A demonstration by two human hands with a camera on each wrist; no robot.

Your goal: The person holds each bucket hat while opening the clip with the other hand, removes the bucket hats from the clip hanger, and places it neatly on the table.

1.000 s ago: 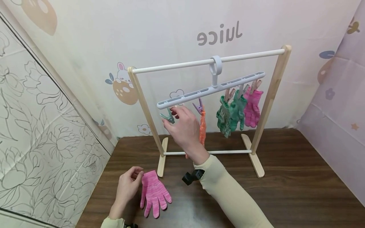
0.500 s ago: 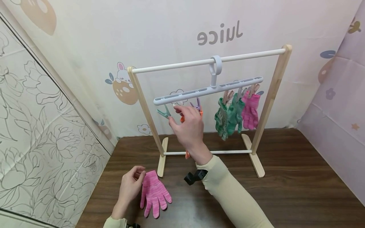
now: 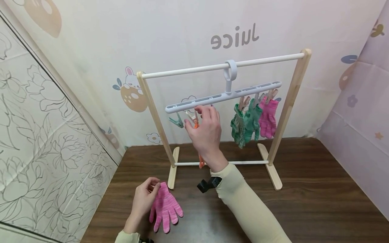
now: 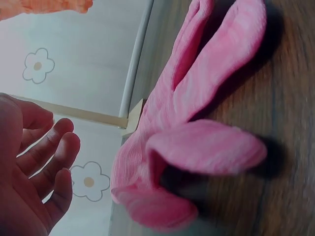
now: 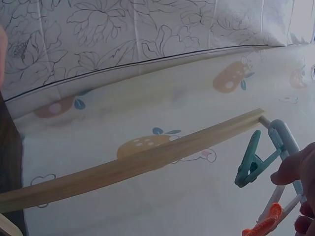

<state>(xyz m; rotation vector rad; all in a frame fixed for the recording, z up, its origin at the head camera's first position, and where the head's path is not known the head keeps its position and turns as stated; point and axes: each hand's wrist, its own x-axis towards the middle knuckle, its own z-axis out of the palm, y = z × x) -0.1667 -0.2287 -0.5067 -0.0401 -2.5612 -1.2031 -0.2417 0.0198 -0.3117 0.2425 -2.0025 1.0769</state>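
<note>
My right hand (image 3: 206, 130) is raised at the left half of a pale hanger (image 3: 209, 100), thumb and index finger apart beside a white clothespin (image 3: 192, 116). An orange glove (image 3: 201, 160) hangs from that white clothespin, partly behind the hand. Left of the thumb dangles a green clothespin (image 5: 253, 164) with nothing in it. The hand hides most of a purple clothespin. My left hand (image 3: 144, 199), fingers loosely bent, is over the cuff side of a pink glove (image 3: 167, 209) lying on the table. In the left wrist view its fingers (image 4: 61, 152) are apart from the glove.
The hanger hooks over the white rail (image 3: 188, 70) of a wooden stand (image 3: 291, 108). On its right half hang two green gloves (image 3: 251, 121) and a pink glove (image 3: 268, 116) on clothespins. A dark wooden table (image 3: 319, 189) lies below, with printed curtains behind.
My right hand has moved right, from the green clothespin past the white one, and the hanger has swung slightly. The left hand has shifted a little right over the glove's cuff.
</note>
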